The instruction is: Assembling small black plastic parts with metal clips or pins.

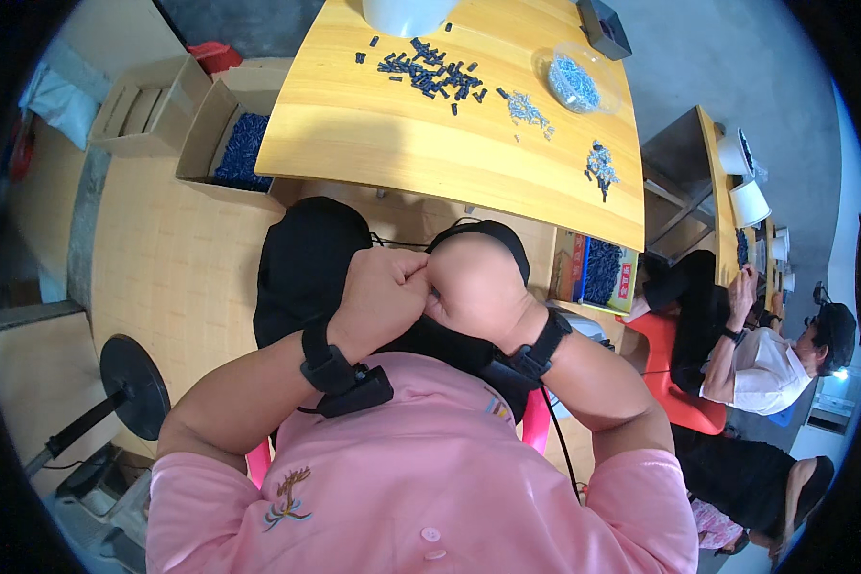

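Observation:
Above my lap, my left hand point(381, 297) and my right hand point(480, 287) meet, with the fingers of both curled in and pinched together. Whatever lies between the fingertips is hidden by the hands themselves. Beyond them is the yellow wooden table point(354, 143). Small black cylindrical parts point(430, 72) lie scattered on it. To their right sits a small heap of clear, silvery pieces point(528, 113). Closer to the right edge is a mixed cluster of black and clear pieces point(601, 167).
A clear round tub point(576, 81) of bluish pieces and a white bucket point(407, 14) stand on the table. Cardboard boxes point(193, 158) are at the left; another box of dark parts point(603, 273) is under the right edge. A person point(765, 368) works at a right-hand table.

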`<state>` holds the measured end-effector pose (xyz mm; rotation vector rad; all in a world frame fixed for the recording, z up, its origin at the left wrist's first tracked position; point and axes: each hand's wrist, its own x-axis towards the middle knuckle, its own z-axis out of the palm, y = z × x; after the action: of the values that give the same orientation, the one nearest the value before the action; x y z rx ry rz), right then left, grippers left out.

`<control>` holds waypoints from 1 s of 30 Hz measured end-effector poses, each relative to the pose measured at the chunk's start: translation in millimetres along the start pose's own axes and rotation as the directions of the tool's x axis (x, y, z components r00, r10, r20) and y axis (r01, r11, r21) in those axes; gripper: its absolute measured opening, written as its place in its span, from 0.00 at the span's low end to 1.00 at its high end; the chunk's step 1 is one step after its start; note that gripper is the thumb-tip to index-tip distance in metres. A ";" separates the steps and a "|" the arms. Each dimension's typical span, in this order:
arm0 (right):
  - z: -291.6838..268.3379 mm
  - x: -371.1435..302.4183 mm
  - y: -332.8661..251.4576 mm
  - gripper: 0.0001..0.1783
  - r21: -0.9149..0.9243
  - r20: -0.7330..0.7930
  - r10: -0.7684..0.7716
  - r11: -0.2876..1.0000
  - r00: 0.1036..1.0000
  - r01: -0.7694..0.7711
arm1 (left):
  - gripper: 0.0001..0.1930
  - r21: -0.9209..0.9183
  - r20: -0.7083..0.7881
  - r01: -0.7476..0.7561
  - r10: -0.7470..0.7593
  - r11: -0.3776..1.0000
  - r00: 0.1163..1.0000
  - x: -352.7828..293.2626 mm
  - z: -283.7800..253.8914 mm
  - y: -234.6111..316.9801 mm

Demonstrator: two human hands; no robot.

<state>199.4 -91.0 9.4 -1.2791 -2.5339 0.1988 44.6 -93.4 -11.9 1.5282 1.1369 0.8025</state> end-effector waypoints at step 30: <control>-10.5 12.4 11.9 0.12 0.343 -0.181 0.165 0.935 0.970 -0.095 | 0.13 -0.622 0.117 0.305 -0.300 0.721 0.947 18.8 -1.3 -6.9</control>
<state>204.9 -74.0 18.8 -1.2587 -2.1304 0.4745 47.9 -75.1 -19.3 0.7482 0.9373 0.8369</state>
